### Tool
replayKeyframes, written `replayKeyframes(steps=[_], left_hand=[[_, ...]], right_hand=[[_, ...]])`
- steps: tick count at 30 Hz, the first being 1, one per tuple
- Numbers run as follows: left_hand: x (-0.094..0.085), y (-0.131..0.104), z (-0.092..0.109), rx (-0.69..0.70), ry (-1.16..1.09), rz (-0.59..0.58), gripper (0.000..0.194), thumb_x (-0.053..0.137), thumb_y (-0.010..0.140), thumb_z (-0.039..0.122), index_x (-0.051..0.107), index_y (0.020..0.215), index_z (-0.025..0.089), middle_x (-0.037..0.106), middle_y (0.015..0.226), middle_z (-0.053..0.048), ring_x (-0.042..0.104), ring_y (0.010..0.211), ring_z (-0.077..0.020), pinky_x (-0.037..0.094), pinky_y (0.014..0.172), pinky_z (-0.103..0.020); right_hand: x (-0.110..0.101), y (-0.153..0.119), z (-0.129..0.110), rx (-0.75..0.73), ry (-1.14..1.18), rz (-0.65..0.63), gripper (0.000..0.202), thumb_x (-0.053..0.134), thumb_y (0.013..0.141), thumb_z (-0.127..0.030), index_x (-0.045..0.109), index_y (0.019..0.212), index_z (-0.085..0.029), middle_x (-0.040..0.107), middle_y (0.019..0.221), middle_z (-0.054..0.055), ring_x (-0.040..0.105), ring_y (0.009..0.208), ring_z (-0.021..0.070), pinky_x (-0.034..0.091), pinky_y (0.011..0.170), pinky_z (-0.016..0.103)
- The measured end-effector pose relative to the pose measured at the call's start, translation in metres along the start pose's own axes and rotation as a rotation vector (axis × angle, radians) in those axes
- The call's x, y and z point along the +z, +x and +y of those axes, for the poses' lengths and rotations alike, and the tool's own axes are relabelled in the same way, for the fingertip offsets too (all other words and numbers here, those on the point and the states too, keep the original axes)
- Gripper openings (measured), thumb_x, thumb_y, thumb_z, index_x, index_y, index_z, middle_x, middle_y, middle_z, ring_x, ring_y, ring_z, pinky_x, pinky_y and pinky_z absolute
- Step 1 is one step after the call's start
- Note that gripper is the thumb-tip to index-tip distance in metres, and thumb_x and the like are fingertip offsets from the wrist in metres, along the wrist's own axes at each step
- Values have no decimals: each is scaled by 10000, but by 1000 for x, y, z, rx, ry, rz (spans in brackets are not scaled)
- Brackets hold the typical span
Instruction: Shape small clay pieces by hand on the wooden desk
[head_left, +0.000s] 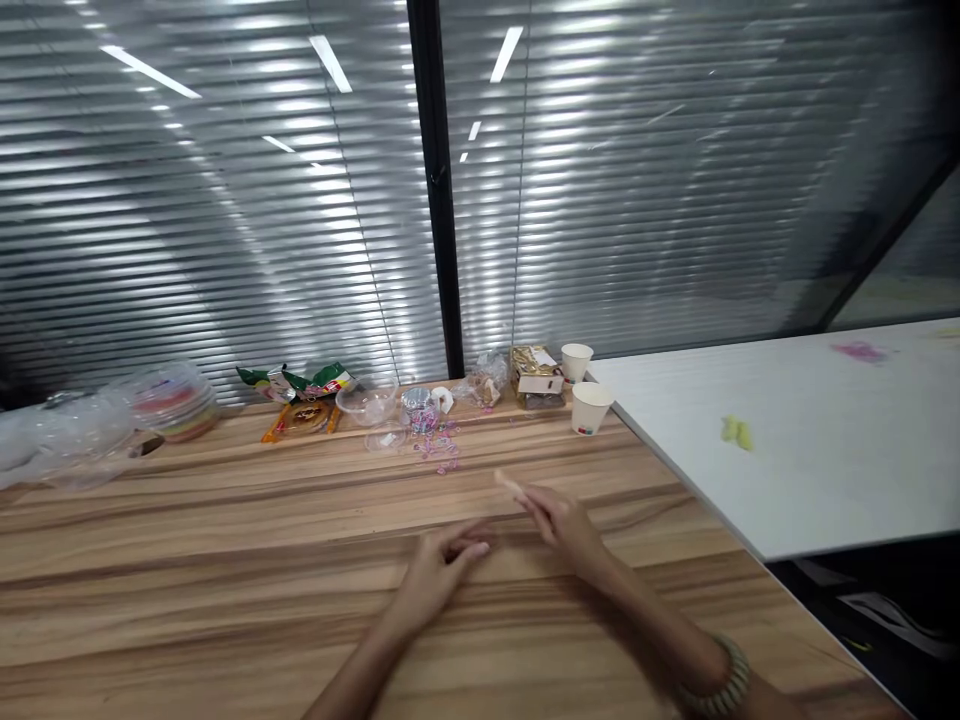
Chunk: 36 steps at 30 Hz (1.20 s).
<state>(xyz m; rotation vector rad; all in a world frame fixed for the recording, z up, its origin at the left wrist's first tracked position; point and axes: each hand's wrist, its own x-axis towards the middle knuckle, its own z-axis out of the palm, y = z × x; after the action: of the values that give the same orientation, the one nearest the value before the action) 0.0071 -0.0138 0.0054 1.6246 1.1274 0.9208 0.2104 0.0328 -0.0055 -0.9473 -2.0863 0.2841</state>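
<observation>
We hold a small pale stick-like piece (pixel 510 485) pinched at the fingertips of our right hand (pixel 564 522), just above the wooden table (pixel 225 560); our left hand (pixel 442 565) rests flat and loosely spread beside it, holding nothing. Blur hides the detail. We judge the piece light, slim and easily dropped, best gripped near its middle with two fingertips.

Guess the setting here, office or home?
Probably an office or meeting room: glass partition with slatted blinds reflecting strip ceiling lights, a long wooden table abutting a white table, paper cups and snack packets.
</observation>
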Motion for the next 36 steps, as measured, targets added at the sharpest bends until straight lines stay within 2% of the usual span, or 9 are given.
replayKeyframes(steps=[2, 4, 7, 10, 14, 21, 28, 32, 36], left_hand=[[-2, 3, -4, -32, -177, 117, 500, 592, 739, 363, 500, 1203, 203, 639, 1047, -82, 639, 795, -183, 484, 789, -324], [-3, 4, -8, -31, -239, 176, 494, 634, 697, 361, 546, 1144, 172, 644, 1007, -93, 630, 783, -181, 482, 773, -310], [-4, 4, -11, -26, -166, 150, 293, 646, 685, 358, 656, 875, 135, 659, 878, -89, 605, 788, -185, 477, 733, -280], [-2, 2, -10, -49, -123, 106, 256, 633, 700, 356, 641, 818, 129, 647, 819, -72, 590, 746, -165, 468, 685, -252], [0, 1, -7, -84, -110, 101, 246, 619, 711, 361, 607, 788, 128, 635, 735, -48, 580, 700, -151, 449, 646, -232], [1, 2, -14, -55, -14, 160, 216, 548, 761, 326, 566, 656, 138, 589, 602, -13, 533, 591, -126, 409, 584, -221], [-2, 8, -13, -100, -150, 232, 278, 629, 674, 391, 579, 587, 131, 587, 539, -15, 534, 547, -131, 412, 564, -223], [0, 7, -12, -45, -35, 271, 308, 581, 726, 418, 631, 635, 129, 599, 580, -32, 533, 573, -135, 411, 561, -218], [1, 4, -8, 21, 97, 239, 340, 502, 792, 416, 651, 663, 139, 611, 632, -42, 539, 615, -143, 414, 577, -221]], right_hand=[[5, -4, -9, -139, -23, -114, 289, 307, 915, -211, 592, 926, -163, 655, 861, 67, 598, 737, 158, 417, 652, 236], [9, -7, -16, -206, -58, -205, 283, 310, 915, -204, 590, 888, -165, 651, 820, 58, 590, 719, 155, 411, 650, 239], [12, -9, -21, -215, -86, -268, 272, 314, 916, -206, 577, 859, -163, 634, 761, 47, 573, 684, 149, 403, 633, 237], [12, -10, -19, -191, -91, -303, 256, 319, 916, -203, 571, 883, -171, 626, 755, 38, 565, 671, 142, 403, 627, 233], [12, -10, -19, -177, -93, -297, 245, 341, 916, -233, 578, 902, -175, 631, 792, 46, 577, 717, 151, 425, 674, 254], [9, -7, -25, -218, -131, -247, 319, 338, 918, -243, 477, 1184, -136, 631, 896, 96, 590, 792, 188, 470, 686, 294], [12, -10, -29, -190, -112, -265, 347, 351, 911, -249, 445, 1232, -154, 624, 930, 98, 593, 830, 182, 486, 695, 271], [15, -12, -32, -188, -92, -254, 359, 325, 912, -237, 432, 1243, -150, 620, 929, 108, 584, 858, 192, 482, 741, 293], [19, -12, -30, -162, -104, -236, 353, 284, 912, -192, 452, 1220, -153, 617, 928, 105, 585, 857, 190, 484, 733, 291]])
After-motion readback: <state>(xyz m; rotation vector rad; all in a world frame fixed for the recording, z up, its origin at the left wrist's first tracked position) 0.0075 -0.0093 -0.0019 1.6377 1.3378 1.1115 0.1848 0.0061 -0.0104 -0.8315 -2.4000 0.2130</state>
